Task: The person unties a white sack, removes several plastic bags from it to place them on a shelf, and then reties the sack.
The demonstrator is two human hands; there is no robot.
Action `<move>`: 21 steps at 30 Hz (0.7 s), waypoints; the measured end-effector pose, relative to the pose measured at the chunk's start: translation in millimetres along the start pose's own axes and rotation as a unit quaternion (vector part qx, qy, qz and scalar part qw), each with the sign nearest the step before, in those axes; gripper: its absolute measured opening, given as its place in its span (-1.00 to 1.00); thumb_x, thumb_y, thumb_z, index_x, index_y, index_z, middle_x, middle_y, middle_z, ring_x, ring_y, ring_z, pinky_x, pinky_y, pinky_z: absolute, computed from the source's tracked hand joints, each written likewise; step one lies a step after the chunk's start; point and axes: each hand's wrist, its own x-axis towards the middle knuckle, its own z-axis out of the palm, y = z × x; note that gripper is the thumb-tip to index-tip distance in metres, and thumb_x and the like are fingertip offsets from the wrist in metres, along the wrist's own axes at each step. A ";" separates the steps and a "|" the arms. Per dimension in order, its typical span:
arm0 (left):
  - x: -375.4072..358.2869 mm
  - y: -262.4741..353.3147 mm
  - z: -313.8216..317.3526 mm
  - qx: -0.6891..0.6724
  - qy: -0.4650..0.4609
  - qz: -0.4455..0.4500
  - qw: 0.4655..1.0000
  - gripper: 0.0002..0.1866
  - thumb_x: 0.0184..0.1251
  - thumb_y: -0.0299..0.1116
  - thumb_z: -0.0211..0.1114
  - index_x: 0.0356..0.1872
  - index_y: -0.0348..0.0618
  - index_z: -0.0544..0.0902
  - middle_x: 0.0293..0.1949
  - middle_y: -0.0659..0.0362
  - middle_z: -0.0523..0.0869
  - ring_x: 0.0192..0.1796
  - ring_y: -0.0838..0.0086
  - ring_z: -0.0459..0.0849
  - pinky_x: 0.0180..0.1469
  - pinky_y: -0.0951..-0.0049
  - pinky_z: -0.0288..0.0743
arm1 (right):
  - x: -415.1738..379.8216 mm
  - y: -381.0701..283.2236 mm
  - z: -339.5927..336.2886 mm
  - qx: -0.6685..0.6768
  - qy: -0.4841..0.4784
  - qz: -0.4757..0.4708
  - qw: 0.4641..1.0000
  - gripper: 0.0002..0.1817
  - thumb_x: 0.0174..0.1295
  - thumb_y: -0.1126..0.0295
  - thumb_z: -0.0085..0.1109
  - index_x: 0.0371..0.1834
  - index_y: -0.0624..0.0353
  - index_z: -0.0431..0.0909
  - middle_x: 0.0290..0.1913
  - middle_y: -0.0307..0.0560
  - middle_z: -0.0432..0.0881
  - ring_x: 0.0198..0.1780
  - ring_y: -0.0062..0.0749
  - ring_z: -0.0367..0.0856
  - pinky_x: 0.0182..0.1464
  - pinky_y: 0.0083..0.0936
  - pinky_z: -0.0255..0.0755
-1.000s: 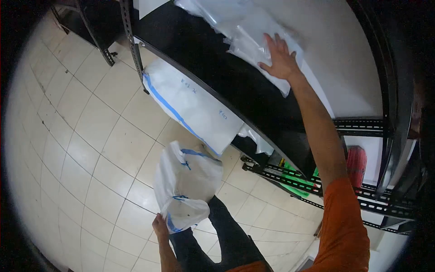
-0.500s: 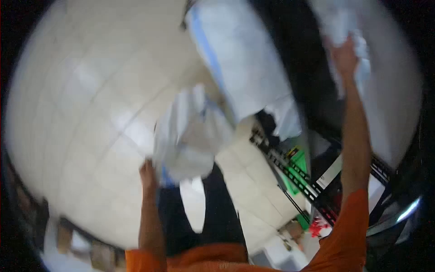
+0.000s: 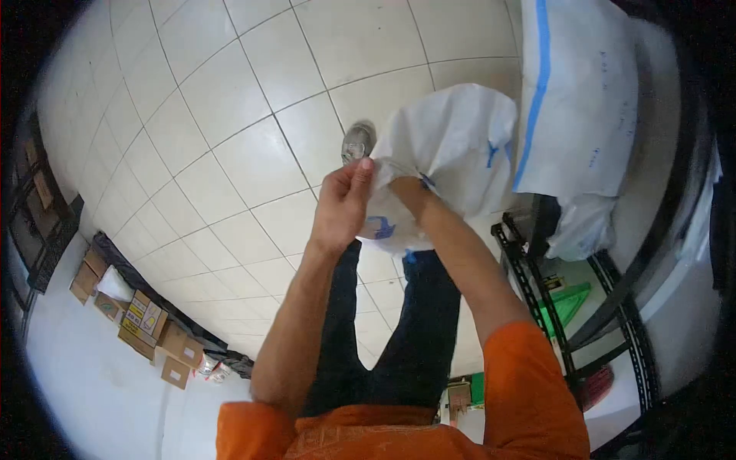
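A white woven sack (image 3: 460,130) with blue print hangs in front of my legs, its mouth facing me. My left hand (image 3: 345,201) is closed on the sack's rim, thumb on top. My right forearm (image 3: 460,249) reaches through the mouth into the sack. The right hand itself is hidden inside, so its fingers and anything in them do not show.
A large white sack with a blue stripe (image 3: 586,100) lies at the upper right, with crumpled plastic (image 3: 584,226) below it. Black slotted shelving (image 3: 540,295) and a green item (image 3: 566,310) are at right. Cardboard boxes (image 3: 142,318) line the left wall. My shoe (image 3: 357,141) is on the tiled floor.
My right hand was stretched to the upper right over pale plastic; it is now inside the sack. My left hand has moved up and right with the sack. The view has shifted.
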 end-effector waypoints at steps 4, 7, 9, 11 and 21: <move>0.2 -2.9 -11.0 0.032 0.000 -0.023 0.999 -0.54 0.51 -0.08 0.00 -0.18 -0.38 0.61 -0.39 0.30 0.61 -0.32 0.70 0.43 -0.24 0.63 0.36 | 4.3 -15.3 21.6 0.022 0.046 -0.039 0.998 -0.79 0.14 0.41 0.06 -0.21 0.23 0.59 -0.30 0.10 0.67 -0.22 0.00 0.65 -0.10 -0.22 0.49; 1.4 -4.6 -11.9 0.003 -0.036 -0.029 0.999 -0.53 0.50 -0.06 0.00 -0.21 -0.36 0.61 -0.42 0.30 0.58 -0.35 0.68 0.42 -0.28 0.59 0.36 | 5.0 -29.0 28.6 0.013 0.056 -0.052 0.997 -0.78 0.14 0.39 0.06 -0.20 0.22 0.59 -0.33 0.09 0.67 -0.24 0.01 0.65 -0.11 -0.19 0.49; 1.0 -12.8 -15.5 0.086 -0.045 -0.024 0.995 -0.51 0.49 -0.02 -0.01 -0.19 -0.33 0.61 -0.41 0.28 0.59 -0.36 0.66 0.44 -0.29 0.57 0.38 | -6.4 -9.0 29.1 0.037 0.050 -0.047 0.997 -0.77 0.13 0.37 0.07 -0.19 0.21 0.58 -0.34 0.09 0.67 -0.26 0.02 0.65 -0.12 -0.17 0.49; -6.4 -16.0 11.2 0.071 -0.030 -0.006 0.997 -0.56 0.49 -0.11 0.03 -0.20 -0.41 0.59 -0.37 0.14 0.65 -0.30 0.53 0.48 -0.15 0.47 0.42 | -7.1 8.0 28.5 0.052 0.055 -0.045 0.996 -0.76 0.13 0.36 0.07 -0.19 0.20 0.58 -0.36 0.08 0.66 -0.28 0.03 0.65 -0.13 -0.15 0.49; 1.4 -50.1 -1.8 0.333 -0.076 0.085 0.936 -0.70 0.42 -0.27 0.06 -0.29 -0.33 0.62 -0.57 0.08 0.63 -0.63 0.52 0.52 -0.48 0.41 0.44 | -204.8 -1.7 -101.6 0.161 0.102 0.000 0.982 -0.61 0.03 0.28 0.14 -0.03 0.10 0.50 -0.38 0.11 0.64 -0.38 0.04 0.63 -0.29 -0.08 0.49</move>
